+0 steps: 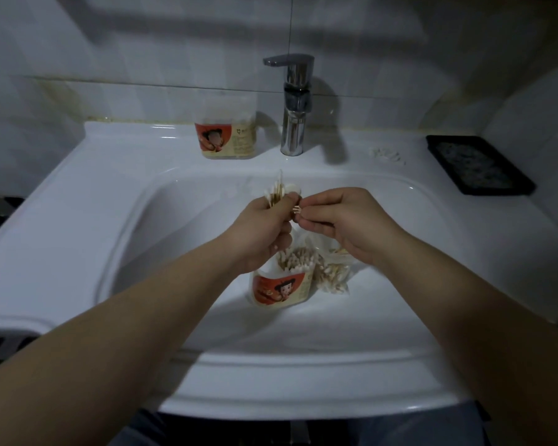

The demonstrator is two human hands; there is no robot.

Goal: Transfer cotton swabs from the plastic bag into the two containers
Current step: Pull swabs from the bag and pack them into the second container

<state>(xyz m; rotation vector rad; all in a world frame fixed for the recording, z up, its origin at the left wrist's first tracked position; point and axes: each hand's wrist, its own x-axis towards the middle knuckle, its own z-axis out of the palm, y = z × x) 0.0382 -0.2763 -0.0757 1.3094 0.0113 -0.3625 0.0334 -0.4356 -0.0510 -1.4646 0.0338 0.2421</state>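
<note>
The left hand (pixel 264 226) has its fingers (pixel 289 199) curled round a bunch of cotton swabs (pixel 276 192) that stands up above them. Touching them, the right hand (pixel 345 223) pinches a few swab ends with narrowed fingers (pixel 313 211). Below both hands, in the sink (pixel 78 204), stands a swab-filled container (pixel 281 281) with the plastic bag (pixel 332 272) just beside it. The second container (pixel 227 133) sits well beyond the fingers.
</note>
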